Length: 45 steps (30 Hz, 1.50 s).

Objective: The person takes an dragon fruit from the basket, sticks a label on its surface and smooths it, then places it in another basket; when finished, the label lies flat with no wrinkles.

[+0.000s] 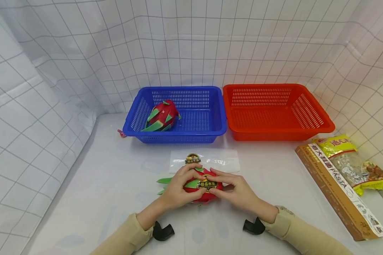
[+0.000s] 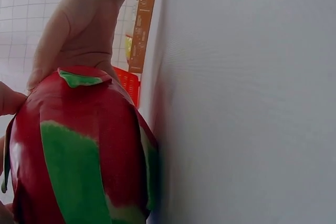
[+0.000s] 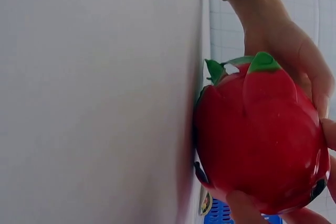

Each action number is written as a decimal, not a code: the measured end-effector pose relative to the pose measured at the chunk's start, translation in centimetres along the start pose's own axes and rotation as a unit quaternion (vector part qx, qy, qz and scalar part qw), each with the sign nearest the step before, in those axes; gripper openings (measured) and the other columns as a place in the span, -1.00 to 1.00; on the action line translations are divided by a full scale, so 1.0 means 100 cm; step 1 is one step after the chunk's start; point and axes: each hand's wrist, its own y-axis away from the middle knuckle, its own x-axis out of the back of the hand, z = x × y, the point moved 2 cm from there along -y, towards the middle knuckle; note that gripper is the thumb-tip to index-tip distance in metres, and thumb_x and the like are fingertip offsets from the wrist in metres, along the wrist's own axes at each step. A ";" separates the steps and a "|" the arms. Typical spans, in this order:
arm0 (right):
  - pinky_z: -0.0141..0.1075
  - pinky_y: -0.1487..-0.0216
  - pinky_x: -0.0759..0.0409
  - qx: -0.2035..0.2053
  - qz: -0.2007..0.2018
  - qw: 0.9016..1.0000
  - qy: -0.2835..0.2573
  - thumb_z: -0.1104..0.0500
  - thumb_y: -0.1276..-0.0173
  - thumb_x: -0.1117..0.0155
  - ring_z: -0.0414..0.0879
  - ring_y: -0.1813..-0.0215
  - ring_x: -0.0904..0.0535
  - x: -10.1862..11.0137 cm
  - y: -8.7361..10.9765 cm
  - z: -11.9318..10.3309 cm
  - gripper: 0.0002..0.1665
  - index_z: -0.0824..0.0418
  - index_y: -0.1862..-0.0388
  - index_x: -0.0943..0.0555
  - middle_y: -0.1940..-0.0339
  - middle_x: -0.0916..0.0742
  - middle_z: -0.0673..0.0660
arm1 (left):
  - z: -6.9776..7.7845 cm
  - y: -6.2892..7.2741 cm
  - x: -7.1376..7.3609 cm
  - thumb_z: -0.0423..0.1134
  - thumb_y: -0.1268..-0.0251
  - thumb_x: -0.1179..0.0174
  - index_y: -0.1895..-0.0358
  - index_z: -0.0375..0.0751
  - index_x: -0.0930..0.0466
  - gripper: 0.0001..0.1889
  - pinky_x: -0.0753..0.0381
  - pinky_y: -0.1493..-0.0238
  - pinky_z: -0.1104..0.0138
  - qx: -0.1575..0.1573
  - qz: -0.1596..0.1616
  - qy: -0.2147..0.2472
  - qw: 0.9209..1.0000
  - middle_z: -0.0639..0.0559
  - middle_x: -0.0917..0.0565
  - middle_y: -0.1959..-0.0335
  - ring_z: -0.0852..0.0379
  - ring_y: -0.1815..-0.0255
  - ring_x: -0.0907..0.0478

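A red dragon fruit [image 1: 206, 198] with green scales lies on its side on the white table, its long leaf tips pointing left. Across its top sits a black-and-gold label [image 1: 208, 184]. My left hand [image 1: 178, 189] grips the fruit from the left, fingers over the top and thumb in front. From the right, my right hand [image 1: 240, 193] holds the other end, its fingertips and thumb at the label's edge. Both wrist views show the dragon fruit [image 2: 73, 145] close up, its round red end [image 3: 262, 140] filling much of the right one.
Just behind lies a white backing sheet [image 1: 217, 159] with another label [image 1: 193, 158]. A blue basket [image 1: 175, 139] holds a second dragon fruit [image 1: 164, 115]; a red basket [image 1: 274, 136] adjoins it. At right are a pasta box [image 1: 341, 191] and a yellow bag [image 1: 354, 163].
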 end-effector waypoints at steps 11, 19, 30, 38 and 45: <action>-0.27 0.21 -0.63 0.026 0.015 0.999 0.040 0.32 -0.04 -0.47 0.12 -0.15 -0.52 -0.004 0.001 0.002 -0.48 0.30 -0.05 -0.62 -0.21 -0.54 0.24 | 0.018 -0.001 0.004 -0.32 -0.04 -0.37 0.24 -0.15 -0.60 -0.80 -0.23 -0.16 -0.12 0.021 0.001 0.029 0.999 -0.12 -0.41 -0.20 -0.16 -0.26 -0.27; -0.19 0.32 -0.64 0.041 0.042 0.998 0.007 0.36 0.01 -0.48 0.16 -0.09 -0.55 -0.003 0.002 0.005 -0.58 0.39 0.10 -0.66 -0.12 -0.60 0.30 | 0.005 -0.002 0.003 -0.41 -0.22 -0.17 0.24 -0.19 -0.67 -0.88 -0.20 -0.20 -0.09 0.047 -0.004 0.119 0.992 -0.16 -0.42 -0.20 -0.09 -0.30 -0.23; -0.22 0.27 -0.63 0.068 0.025 0.997 0.024 0.44 -0.21 -0.24 0.19 -0.11 -0.53 -0.002 0.003 0.001 -0.71 0.37 0.06 -0.62 -0.16 -0.56 0.35 | -0.003 -0.002 0.003 -0.35 -0.26 -0.12 0.16 -0.20 -0.68 -0.83 -0.19 -0.21 -0.13 0.064 0.000 0.145 0.987 -0.13 -0.42 -0.21 -0.08 -0.30 -0.22; -0.28 0.11 -0.60 0.042 0.004 0.997 0.064 0.35 -0.26 -0.24 0.08 -0.15 -0.53 -0.001 0.002 -0.007 -0.61 0.31 -0.09 -0.57 -0.22 -0.54 0.23 | 0.003 -0.001 0.003 -0.43 -0.24 -0.14 0.07 -0.21 -0.65 -0.77 -0.22 -0.20 -0.10 0.045 0.005 0.088 0.995 -0.07 -0.42 -0.20 -0.08 -0.29 -0.25; -0.22 0.04 -0.58 0.077 0.008 0.995 0.060 0.41 -0.22 -0.26 0.15 -0.13 -0.54 0.001 0.000 -0.005 -0.63 0.37 -0.04 -0.60 -0.16 -0.57 0.29 | 0.033 -0.004 0.012 -0.48 -0.17 -0.17 0.13 -0.36 -0.64 -0.80 -0.39 -0.13 0.04 0.039 0.007 0.080 0.996 -0.20 -0.45 -0.13 -0.17 -0.22 -0.31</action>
